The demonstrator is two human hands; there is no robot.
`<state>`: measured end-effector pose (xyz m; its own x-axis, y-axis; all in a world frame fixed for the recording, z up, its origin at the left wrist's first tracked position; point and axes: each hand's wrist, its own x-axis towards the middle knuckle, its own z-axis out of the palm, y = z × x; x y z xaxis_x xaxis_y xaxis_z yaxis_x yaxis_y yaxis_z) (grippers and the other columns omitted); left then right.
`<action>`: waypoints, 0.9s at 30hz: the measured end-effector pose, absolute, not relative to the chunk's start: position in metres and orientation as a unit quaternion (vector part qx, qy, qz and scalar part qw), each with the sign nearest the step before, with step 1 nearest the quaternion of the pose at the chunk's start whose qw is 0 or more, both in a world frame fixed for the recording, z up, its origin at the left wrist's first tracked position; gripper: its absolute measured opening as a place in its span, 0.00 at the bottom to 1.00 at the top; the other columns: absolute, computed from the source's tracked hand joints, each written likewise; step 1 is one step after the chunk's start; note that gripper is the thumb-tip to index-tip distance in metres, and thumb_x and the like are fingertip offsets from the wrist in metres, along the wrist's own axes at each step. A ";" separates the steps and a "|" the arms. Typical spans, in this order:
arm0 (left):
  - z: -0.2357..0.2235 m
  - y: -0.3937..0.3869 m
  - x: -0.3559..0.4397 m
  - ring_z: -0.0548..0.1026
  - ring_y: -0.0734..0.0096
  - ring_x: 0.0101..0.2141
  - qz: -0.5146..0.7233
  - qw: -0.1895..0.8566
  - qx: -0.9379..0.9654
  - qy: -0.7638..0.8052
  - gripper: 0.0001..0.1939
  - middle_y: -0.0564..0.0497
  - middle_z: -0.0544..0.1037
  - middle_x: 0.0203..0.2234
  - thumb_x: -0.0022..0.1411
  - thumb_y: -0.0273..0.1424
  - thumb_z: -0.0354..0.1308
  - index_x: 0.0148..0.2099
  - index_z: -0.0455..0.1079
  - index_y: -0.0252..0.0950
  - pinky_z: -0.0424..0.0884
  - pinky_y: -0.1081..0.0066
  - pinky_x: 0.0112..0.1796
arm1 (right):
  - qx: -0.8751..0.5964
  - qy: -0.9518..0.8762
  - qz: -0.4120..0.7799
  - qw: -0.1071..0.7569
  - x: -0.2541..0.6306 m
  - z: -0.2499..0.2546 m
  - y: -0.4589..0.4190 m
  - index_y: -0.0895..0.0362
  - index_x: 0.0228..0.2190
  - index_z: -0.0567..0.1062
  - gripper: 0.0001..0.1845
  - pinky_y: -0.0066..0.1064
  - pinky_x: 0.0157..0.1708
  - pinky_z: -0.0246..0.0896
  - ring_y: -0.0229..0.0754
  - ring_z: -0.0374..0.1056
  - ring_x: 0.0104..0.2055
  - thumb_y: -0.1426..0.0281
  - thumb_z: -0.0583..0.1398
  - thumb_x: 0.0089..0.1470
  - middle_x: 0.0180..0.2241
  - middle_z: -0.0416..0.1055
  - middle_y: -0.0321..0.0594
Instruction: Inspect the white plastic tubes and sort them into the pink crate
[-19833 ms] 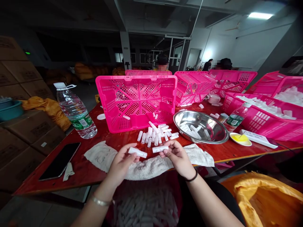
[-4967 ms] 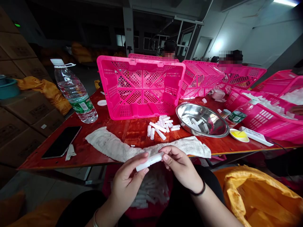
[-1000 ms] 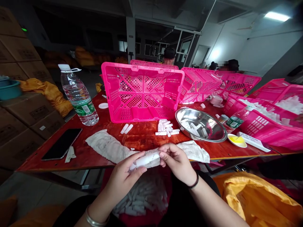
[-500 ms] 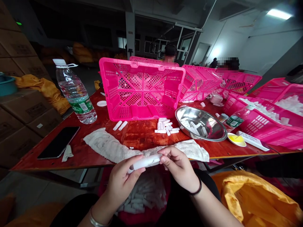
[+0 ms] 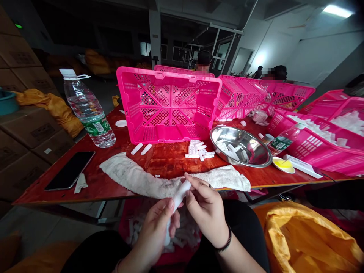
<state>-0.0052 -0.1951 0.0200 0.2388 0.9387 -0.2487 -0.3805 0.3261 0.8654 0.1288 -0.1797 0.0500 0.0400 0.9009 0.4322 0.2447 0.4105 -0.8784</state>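
Both hands hold a white plastic tube in front of the table edge. My left hand is wrapped round its lower part, thumb on top. At the upper end, my right hand pinches the tube between thumb and fingers. The tube slants up to the right. Just beyond it, a white towel lies along the front of the red table. Below my hands, many similar white tubes lie in a pink container, partly hidden by my arms.
A steel bowl holds white pieces, with a small pile of tubes beside it. A pink basket stands on its side behind. A water bottle and a phone are at left, an orange sack at lower right.
The tube has turned from nearly level to a steeper slant. My left hand has moved lower and rolled round it; my right hand has shifted slightly left at its upper end.
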 end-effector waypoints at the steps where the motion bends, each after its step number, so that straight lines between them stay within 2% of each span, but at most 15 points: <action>1: 0.019 -0.196 -0.005 0.58 0.84 0.14 0.467 0.705 0.351 0.402 0.21 0.57 0.65 0.14 0.55 0.48 0.58 0.29 0.67 0.33 0.52 0.80 0.17 | -0.464 -0.602 0.309 0.571 0.126 0.050 -0.180 0.52 0.48 0.72 0.21 0.36 0.40 0.70 0.41 0.71 0.38 0.75 0.57 0.52 0.41 0.73 0.43; 3: 0.018 -0.199 -0.005 0.58 0.84 0.14 0.469 0.705 0.355 0.397 0.21 0.57 0.65 0.14 0.56 0.49 0.57 0.29 0.67 0.33 0.52 0.80 0.17 | -0.473 -0.551 0.334 0.601 0.121 0.051 -0.181 0.54 0.43 0.75 0.19 0.32 0.35 0.70 0.39 0.71 0.33 0.77 0.56 0.49 0.36 0.74 0.41; 6: 0.019 -0.200 -0.005 0.58 0.84 0.14 0.471 0.702 0.350 0.403 0.23 0.57 0.65 0.14 0.57 0.50 0.56 0.34 0.69 0.32 0.53 0.80 0.17 | -0.471 -0.500 0.350 0.637 0.118 0.055 -0.182 0.54 0.36 0.76 0.15 0.27 0.30 0.69 0.35 0.70 0.29 0.78 0.54 0.49 0.31 0.74 0.37; 12: 0.025 -0.199 -0.008 0.58 0.83 0.14 0.464 0.674 0.383 0.428 0.23 0.58 0.65 0.14 0.54 0.51 0.58 0.32 0.68 0.33 0.53 0.80 0.17 | -0.464 -0.530 0.390 0.593 0.121 0.057 -0.188 0.55 0.45 0.72 0.18 0.30 0.29 0.69 0.37 0.70 0.29 0.73 0.57 0.51 0.33 0.72 0.40; 15: 0.023 -0.200 -0.009 0.60 0.82 0.15 0.456 0.660 0.411 0.434 0.23 0.56 0.66 0.15 0.54 0.51 0.57 0.29 0.67 0.33 0.55 0.79 0.18 | -0.492 -0.536 0.366 0.581 0.121 0.055 -0.188 0.55 0.43 0.73 0.17 0.30 0.30 0.69 0.38 0.70 0.31 0.75 0.57 0.49 0.34 0.72 0.41; 20: 0.020 -0.200 -0.011 0.60 0.82 0.15 0.448 0.654 0.418 0.443 0.24 0.55 0.66 0.15 0.55 0.52 0.56 0.30 0.67 0.33 0.53 0.79 0.17 | -0.483 -0.520 0.374 0.597 0.121 0.054 -0.184 0.55 0.37 0.73 0.15 0.27 0.25 0.66 0.35 0.68 0.25 0.78 0.53 0.48 0.30 0.72 0.37; 27: 0.024 -0.198 -0.013 0.60 0.82 0.16 0.450 0.646 0.428 0.443 0.23 0.55 0.66 0.16 0.56 0.51 0.56 0.28 0.66 0.33 0.54 0.79 0.18 | -0.491 -0.572 0.332 0.566 0.121 0.053 -0.185 0.56 0.44 0.71 0.18 0.29 0.33 0.68 0.37 0.70 0.33 0.75 0.55 0.51 0.36 0.72 0.40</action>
<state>-0.0131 -0.1984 0.0236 0.2013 0.9614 -0.1877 -0.2027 0.2284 0.9522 0.1211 -0.1853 0.0532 0.1240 0.9386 0.3219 0.1861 0.2967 -0.9367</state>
